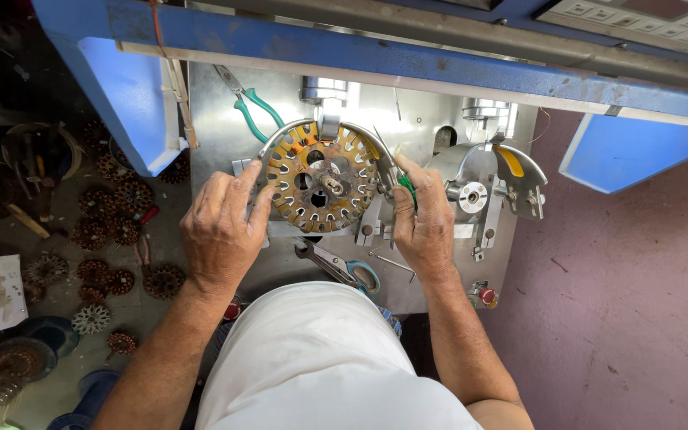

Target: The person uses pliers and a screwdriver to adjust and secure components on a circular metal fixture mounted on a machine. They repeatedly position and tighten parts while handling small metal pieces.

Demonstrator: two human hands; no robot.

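A round, rusty slotted stator core (322,185) is mounted on a spindle of a steel winding machine (376,119), framed by curved metal guide arms. My left hand (223,227) rests against the core's left rim, fingers spread over the edge. On the core's right side, my right hand (422,219) pinches a small green-handled tool (406,188) beside the guide arm.
Green-handled pliers (250,107) lie at the plate's back left; blue-handled pliers (342,267) lie at the front. A second empty winding station (491,187) stands to the right. Several rusty stator cores (113,227) cover the floor at left. Blue machine frame (344,48) spans above.
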